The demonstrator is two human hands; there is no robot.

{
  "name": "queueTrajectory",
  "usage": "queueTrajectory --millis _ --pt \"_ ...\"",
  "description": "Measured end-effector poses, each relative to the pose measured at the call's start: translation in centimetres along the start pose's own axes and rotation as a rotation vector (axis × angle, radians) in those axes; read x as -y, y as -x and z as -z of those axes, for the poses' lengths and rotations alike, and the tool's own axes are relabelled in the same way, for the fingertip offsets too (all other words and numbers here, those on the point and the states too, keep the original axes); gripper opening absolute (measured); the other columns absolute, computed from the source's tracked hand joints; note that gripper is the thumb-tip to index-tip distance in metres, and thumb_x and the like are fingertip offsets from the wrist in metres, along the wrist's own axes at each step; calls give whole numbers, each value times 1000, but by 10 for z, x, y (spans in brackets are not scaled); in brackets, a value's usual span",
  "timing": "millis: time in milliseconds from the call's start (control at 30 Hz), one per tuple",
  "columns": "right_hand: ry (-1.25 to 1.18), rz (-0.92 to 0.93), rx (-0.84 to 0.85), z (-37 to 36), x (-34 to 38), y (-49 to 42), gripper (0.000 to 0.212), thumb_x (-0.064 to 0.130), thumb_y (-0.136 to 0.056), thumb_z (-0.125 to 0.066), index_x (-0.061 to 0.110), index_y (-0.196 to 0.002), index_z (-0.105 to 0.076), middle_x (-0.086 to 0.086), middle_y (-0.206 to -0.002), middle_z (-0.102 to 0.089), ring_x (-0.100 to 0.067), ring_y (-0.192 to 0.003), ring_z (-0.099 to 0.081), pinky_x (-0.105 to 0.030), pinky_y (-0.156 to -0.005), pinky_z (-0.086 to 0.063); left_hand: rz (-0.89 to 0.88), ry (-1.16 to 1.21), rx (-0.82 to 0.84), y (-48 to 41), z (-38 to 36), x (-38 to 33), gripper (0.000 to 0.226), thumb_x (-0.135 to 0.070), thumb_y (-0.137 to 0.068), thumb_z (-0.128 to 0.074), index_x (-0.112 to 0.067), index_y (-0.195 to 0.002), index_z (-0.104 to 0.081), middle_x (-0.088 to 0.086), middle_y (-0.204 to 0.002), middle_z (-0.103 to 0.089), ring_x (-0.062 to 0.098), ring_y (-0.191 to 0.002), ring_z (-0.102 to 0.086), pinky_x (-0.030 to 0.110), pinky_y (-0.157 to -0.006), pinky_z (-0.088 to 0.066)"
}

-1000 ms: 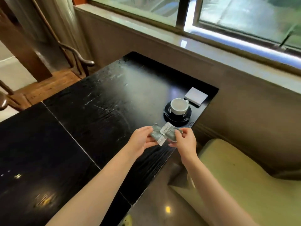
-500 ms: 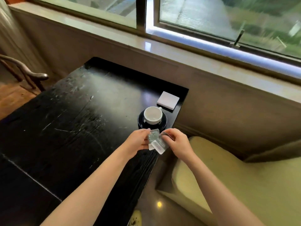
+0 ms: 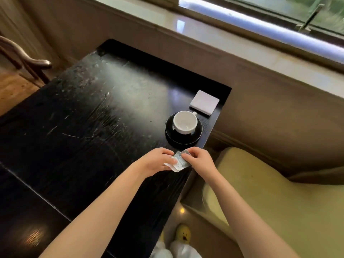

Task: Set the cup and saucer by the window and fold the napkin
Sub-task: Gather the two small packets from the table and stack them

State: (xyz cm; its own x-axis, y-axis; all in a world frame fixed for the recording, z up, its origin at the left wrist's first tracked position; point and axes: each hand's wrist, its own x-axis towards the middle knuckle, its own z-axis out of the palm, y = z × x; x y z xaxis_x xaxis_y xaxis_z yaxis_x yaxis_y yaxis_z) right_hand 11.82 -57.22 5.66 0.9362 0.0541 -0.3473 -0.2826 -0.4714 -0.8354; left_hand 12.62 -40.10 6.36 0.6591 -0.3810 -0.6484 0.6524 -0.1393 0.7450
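Observation:
A white cup [image 3: 185, 122] stands empty on a black saucer [image 3: 197, 135] near the right edge of the black table [image 3: 83, 116], close to the window end. Beyond it lies a white square folded napkin [image 3: 204, 102] by the table's far right corner. In front of the saucer both my hands pinch a small grey-green wrapped packet [image 3: 178, 162]. My left hand [image 3: 155, 162] holds its left side and my right hand [image 3: 198, 160] holds its right side, just above the table's edge.
A pale stone windowsill [image 3: 214, 36] runs behind the table under the window. A yellow-green upholstered seat [image 3: 270, 192] sits right of the table. A wooden chair arm [image 3: 26, 56] shows at the far left. Feet in yellow slippers [image 3: 183, 234] appear below.
The view has swung right and down, so cup and napkin sit more centrally. My hands have drawn closer together on the packet, which now looks more folded between them.

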Motion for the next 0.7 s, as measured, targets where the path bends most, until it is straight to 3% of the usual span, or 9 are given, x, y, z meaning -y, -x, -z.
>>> queueTrajectory --millis 67,100,200,267,367,433,600,700 --pt "-103 -108 -31 -14 -11 0 13 21 -86 -61 12 -94 -67 -1 -86 -68 -14 -80 -63 -26 -67 -50 54 127 -123 -4 1 13 34 -7 -81 -66 0 -113 -57 16 -108 -66 25 -101 -65 40 -95 -50" --pt "-135 -170 -67 -22 -17 1 13 22 -86 -60 13 -94 -66 -3 -89 -68 -19 -84 -64 -33 -71 -52 72 181 -184 -4 -3 20 24 -5 -83 -64 -2 -106 -59 15 -104 -66 25 -100 -65 40 -94 -51" --pt "-149 -269 -108 -47 -34 4 15 24 -87 -57 15 -97 -61 -4 -92 -66 -23 -90 -64 -44 -80 -55 139 218 -326 -10 -14 38 16 4 -85 -57 -8 -94 -60 14 -99 -66 22 -89 -64 33 -80 -53" --pt "-141 -222 -41 -47 -41 6 28 26 -86 -60 18 -112 -55 -1 -104 -62 -17 -96 -61 -41 -86 -54 146 148 -361 -17 -14 43 21 6 -84 -56 -8 -99 -61 15 -105 -64 21 -88 -64 30 -73 -53" --pt "68 -24 186 -30 -51 1 71 30 -79 -69 18 -139 -32 5 -129 -42 -8 -118 -43 -28 -101 -42 142 -55 -334 -33 -7 38 29 3 -82 -58 -10 -108 -60 15 -112 -63 25 -100 -64 36 -82 -56" --pt "266 57 299 -23 -57 -7 82 29 -76 -72 17 -143 -27 2 -136 -38 -11 -125 -38 -28 -105 -35 142 -178 -277 -42 -7 30 32 1 -82 -59 -14 -110 -58 13 -112 -63 24 -102 -63 36 -84 -56" --pt "541 161 168 -36 -63 -23 53 27 -75 -71 17 -123 -49 -3 -114 -50 -22 -107 -45 -33 -89 -43 117 -437 -274 -60 -4 20 33 -5 -83 -60 -16 -115 -56 -3 -93 -60 10 -89 -58 22 -71 -50" --pt "681 230 40 -51 -66 -25 46 29 -76 -68 16 -118 -51 -3 -112 -49 -21 -101 -44 -33 -84 -43 105 -537 -312 -63 2 22 27 -8 -84 -60 -18 -109 -60 0 -100 -62 14 -95 -58 22 -72 -47"
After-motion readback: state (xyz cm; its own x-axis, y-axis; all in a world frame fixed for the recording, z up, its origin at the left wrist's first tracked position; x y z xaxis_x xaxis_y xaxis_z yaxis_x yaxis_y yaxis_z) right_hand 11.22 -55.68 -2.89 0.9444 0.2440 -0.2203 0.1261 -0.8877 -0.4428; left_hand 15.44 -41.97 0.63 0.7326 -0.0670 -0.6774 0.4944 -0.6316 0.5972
